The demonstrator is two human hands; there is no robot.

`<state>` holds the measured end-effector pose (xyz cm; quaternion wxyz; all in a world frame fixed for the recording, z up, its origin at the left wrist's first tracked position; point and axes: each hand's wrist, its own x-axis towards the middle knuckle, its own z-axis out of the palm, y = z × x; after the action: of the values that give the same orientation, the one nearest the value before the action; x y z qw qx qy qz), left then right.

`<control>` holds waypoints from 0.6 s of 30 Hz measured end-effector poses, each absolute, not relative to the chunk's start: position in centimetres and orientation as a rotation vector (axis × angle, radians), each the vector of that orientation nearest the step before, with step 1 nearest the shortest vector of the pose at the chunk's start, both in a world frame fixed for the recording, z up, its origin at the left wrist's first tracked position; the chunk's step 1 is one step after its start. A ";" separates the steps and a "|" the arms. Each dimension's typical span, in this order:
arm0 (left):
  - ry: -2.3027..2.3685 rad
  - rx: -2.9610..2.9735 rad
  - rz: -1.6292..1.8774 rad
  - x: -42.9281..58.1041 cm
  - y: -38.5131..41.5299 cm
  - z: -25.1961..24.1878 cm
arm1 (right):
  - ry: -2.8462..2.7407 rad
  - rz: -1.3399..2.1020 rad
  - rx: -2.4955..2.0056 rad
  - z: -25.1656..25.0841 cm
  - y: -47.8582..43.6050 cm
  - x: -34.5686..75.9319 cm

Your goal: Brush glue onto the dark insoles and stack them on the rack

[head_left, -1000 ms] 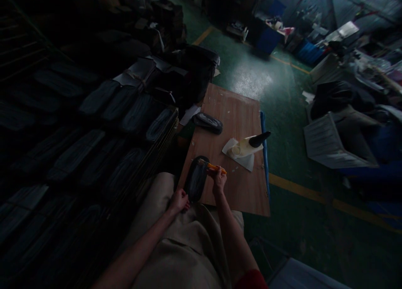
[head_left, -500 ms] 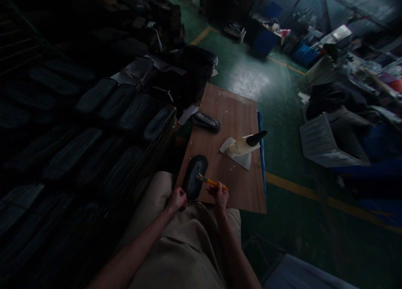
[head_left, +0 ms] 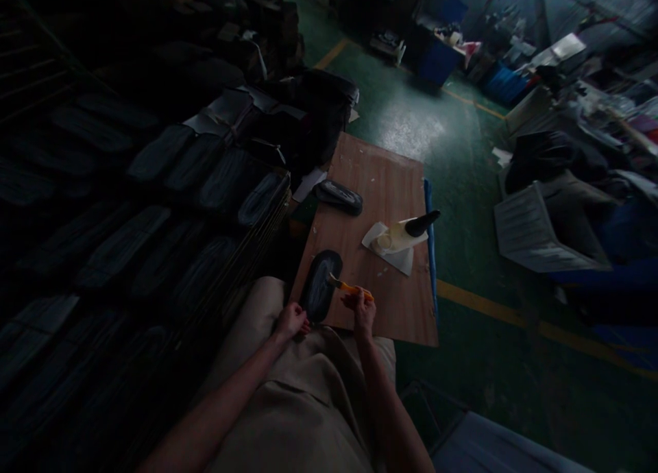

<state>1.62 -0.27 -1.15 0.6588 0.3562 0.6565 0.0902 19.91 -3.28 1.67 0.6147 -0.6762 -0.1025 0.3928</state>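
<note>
My right hand [head_left: 364, 310] is closed around the orange handle of a paintbrush [head_left: 350, 288]. The bristles meet the right side of a dark, oval, sole-like piece [head_left: 319, 288], whose middle bears greyish streaks. At that piece's near left end, my left hand [head_left: 294, 320] has its fingers curled in; dimness hides whether they pinch its edge. Both pieces of work lie on a wooden board [head_left: 380, 175] across my knees. To the brush's right, a cream container [head_left: 393, 238] with a black tapered part [head_left: 422, 223] sits on white paper [head_left: 401, 262].
Another dark sole-like piece [head_left: 339, 197] lies at the board's far left edge. Many similar oval pieces [head_left: 123, 247] are laid out in rows on my left. A pale crate [head_left: 529, 226] with dark material stands on the green floor [head_left: 467, 253] to the right.
The brush tip has shifted slightly up and right along the dark piece, and my right hand has risen a little. My left hand stays by the piece's near end. The view has tilted slightly.
</note>
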 end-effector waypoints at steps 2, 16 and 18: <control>1.484 0.794 0.203 1.7 -0.3 -1.1 | -0.240 0.952 -1.597 1.9 -5.1 19.4; 1.473 0.756 0.208 1.4 -0.1 -0.4 | -0.491 1.077 -1.746 5.0 -10.4 17.1; 1.461 0.757 0.219 1.3 -0.1 -0.5 | -0.471 1.070 -1.717 5.3 -10.1 16.6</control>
<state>1.28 -0.12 -0.52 0.6750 0.3365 0.6494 0.0973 16.64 -10.13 5.34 0.5076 -0.7122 -0.1955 0.4437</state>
